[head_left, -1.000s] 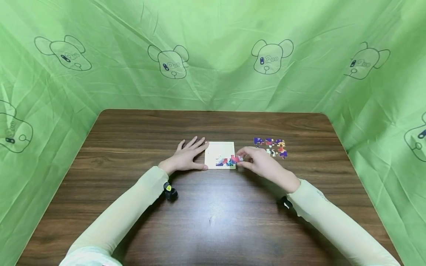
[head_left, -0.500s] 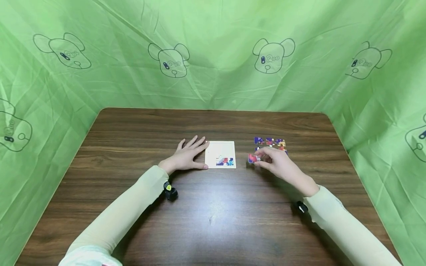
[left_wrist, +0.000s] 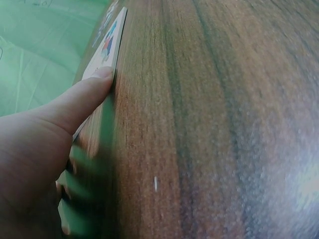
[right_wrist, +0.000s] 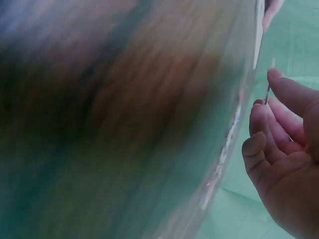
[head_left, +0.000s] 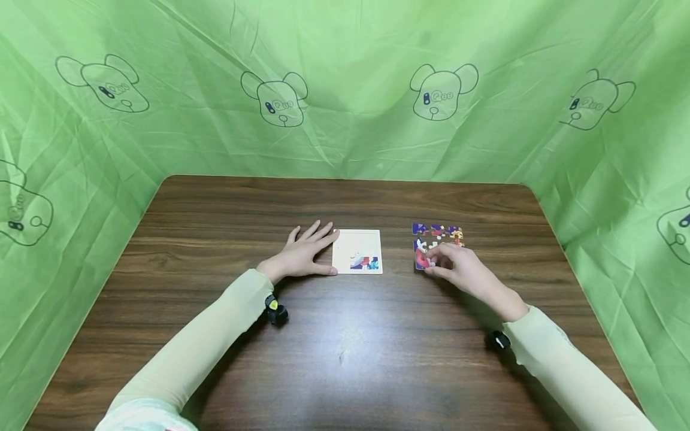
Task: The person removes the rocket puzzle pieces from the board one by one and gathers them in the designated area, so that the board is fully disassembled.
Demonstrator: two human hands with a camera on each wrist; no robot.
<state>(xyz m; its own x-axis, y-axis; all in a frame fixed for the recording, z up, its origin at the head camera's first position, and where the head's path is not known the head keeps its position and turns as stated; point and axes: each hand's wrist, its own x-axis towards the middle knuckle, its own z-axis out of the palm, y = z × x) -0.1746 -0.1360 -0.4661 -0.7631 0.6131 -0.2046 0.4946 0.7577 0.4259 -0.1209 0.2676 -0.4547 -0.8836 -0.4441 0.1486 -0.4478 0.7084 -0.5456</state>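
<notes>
In the head view my left hand (head_left: 299, 256) lies with fingers spread on the table, its thumb and index fingertip touching the left edge of a square white puzzle board (head_left: 353, 242). A few picture pieces (head_left: 364, 263) fill part of the board's lower right. Between thumb and fingertips, my right hand (head_left: 465, 269) pinches a red and purple puzzle piece (head_left: 421, 258), seen edge-on as a thin puzzle piece (right_wrist: 268, 93) in the right wrist view. Loose puzzle pieces (head_left: 438, 230) lie just beyond that hand, some partly covered by it. The left thumb (left_wrist: 103, 73) presses the board's edge in the left wrist view.
A brown wood-grain table (head_left: 345, 335) carries everything. Green cloth (head_left: 345, 90) with printed bear outlines hangs around its back and sides.
The right hand has moved right, from the board's right edge to the loose pieces, carrying the red and purple puzzle piece with it. The left hand and board stay put.
</notes>
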